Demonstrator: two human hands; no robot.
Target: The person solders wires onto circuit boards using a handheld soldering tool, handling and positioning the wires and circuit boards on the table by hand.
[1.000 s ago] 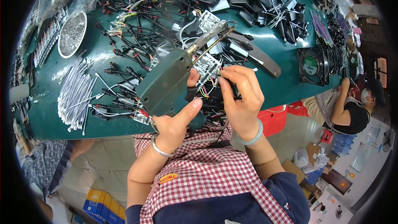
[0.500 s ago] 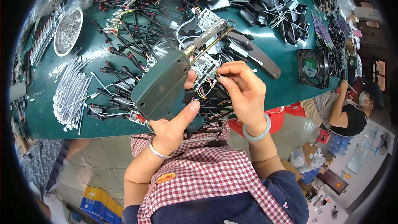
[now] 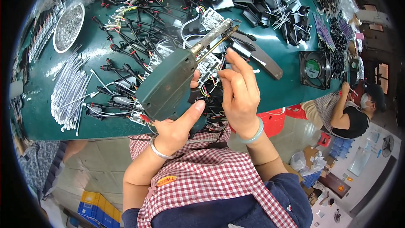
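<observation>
My left hand (image 3: pixel 179 128) is wrapped round a dark green soldering gun (image 3: pixel 166 82), thumb along its near side. The gun's metal tip and a thin feed tube point up to the right, above a small white circuit board (image 3: pixel 209 66) with coloured wires (image 3: pixel 205 89) at its lower edge. Part of the board is hidden behind the gun. My right hand (image 3: pixel 241 93) is at the board's right edge, with thumb and forefinger together there and another finger stretched upward. Whatever lies between those fingertips is too small to make out.
Black connector cables (image 3: pixel 126 55) crowd the green table (image 3: pixel 278 95). White zip ties (image 3: pixel 69 93) and a bowl of small metal parts (image 3: pixel 68 27) are at the left. Black housings (image 3: pixel 257 0) pile up at the back; a fan (image 3: pixel 314 69) stands right. A co-worker (image 3: pixel 352 116) sits beyond.
My right hand has turned and shifted slightly left, and one finger now stretches upward. The soldering gun has moved a little to the right in the picture, still in my left hand.
</observation>
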